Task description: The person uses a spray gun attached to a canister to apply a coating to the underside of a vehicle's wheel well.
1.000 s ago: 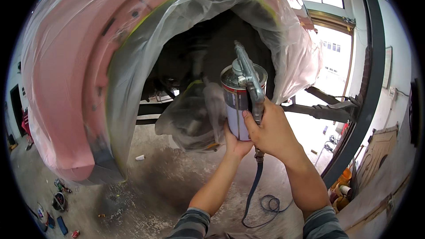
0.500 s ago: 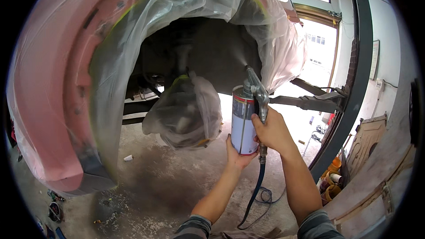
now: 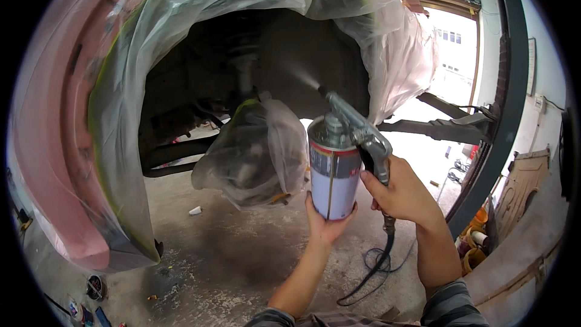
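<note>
Silver spray gun [image 3: 364, 131], misting, atop gray-and-white can [image 3: 342, 186], near upright

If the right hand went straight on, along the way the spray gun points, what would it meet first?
Probably the dark wheel-arch inner wall, which the spray gun's nozzle would touch before the right hand does; how deep it lies is unclear.

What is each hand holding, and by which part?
The right hand grips the spray gun by its handle; the left hand cups the can around its base.
</note>
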`<control>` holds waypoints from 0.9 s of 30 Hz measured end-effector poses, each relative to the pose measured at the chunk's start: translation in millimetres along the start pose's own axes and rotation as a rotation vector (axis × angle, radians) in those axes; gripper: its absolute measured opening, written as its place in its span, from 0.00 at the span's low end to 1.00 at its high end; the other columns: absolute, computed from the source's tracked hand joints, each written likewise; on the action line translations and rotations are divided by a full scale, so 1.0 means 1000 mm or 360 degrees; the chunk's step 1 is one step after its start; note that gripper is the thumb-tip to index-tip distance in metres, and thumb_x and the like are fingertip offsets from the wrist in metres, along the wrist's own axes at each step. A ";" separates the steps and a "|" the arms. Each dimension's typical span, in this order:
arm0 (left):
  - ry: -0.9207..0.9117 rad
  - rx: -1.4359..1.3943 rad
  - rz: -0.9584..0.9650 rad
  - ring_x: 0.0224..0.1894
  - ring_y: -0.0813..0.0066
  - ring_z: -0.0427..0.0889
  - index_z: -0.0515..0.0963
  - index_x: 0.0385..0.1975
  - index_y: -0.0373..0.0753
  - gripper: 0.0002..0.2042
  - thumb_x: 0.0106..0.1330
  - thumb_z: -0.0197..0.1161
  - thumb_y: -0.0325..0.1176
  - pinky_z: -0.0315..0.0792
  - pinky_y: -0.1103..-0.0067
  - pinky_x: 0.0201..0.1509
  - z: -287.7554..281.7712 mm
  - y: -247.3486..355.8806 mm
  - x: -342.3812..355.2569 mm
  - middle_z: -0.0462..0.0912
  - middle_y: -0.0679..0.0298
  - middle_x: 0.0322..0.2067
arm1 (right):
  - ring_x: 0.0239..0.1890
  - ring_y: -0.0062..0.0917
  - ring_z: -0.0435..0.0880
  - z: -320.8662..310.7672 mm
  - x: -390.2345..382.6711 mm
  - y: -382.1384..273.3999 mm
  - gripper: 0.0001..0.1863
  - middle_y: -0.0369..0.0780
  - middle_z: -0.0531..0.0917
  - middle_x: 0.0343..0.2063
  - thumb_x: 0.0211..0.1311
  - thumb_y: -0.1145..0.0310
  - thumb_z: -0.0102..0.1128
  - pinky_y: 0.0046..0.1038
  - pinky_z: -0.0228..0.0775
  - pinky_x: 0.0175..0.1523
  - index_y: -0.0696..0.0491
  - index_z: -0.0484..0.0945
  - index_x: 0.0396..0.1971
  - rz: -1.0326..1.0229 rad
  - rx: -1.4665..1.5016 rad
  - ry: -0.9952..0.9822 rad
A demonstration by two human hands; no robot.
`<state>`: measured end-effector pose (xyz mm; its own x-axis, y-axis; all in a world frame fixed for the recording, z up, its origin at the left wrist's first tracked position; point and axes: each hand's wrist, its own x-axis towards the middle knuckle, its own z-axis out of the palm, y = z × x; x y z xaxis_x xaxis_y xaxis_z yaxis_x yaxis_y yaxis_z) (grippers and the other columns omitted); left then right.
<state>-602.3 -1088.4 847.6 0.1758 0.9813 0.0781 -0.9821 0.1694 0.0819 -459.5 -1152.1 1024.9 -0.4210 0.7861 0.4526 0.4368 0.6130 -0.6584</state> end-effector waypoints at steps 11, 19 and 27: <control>-0.0056 0.0219 0.0434 0.59 0.60 0.65 0.64 0.60 0.51 0.30 0.66 0.43 0.64 0.63 0.57 0.59 0.042 -0.009 0.034 0.67 0.60 0.58 | 0.24 0.37 0.82 -0.030 0.048 0.053 0.20 0.52 0.79 0.20 0.62 0.64 0.57 0.34 0.72 0.32 0.70 0.71 0.36 -0.0328 0.0335 -0.0005; 0.0213 0.0102 0.0639 0.59 0.58 0.66 0.64 0.60 0.51 0.28 0.67 0.44 0.61 0.63 0.55 0.58 -0.004 -0.038 0.027 0.66 0.59 0.59 | 0.22 0.34 0.83 -0.053 0.059 0.104 0.18 0.48 0.80 0.18 0.62 0.65 0.56 0.32 0.73 0.31 0.67 0.72 0.41 -0.0181 0.0548 -0.0616; 0.0392 0.0221 0.1133 0.59 0.50 0.66 0.62 0.62 0.50 0.33 0.63 0.47 0.65 0.65 0.51 0.57 -0.029 -0.047 -0.024 0.65 0.54 0.60 | 0.28 0.46 0.82 -0.028 0.046 0.127 0.18 0.51 0.80 0.21 0.62 0.64 0.54 0.40 0.73 0.37 0.65 0.71 0.43 -0.0609 0.0641 -0.0739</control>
<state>-562.4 -1117.3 812.7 -0.5323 0.8441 -0.0638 -0.8325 -0.5084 0.2200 -401.6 -1035.8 979.1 -0.8193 0.3525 0.4522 -0.0979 0.6912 -0.7160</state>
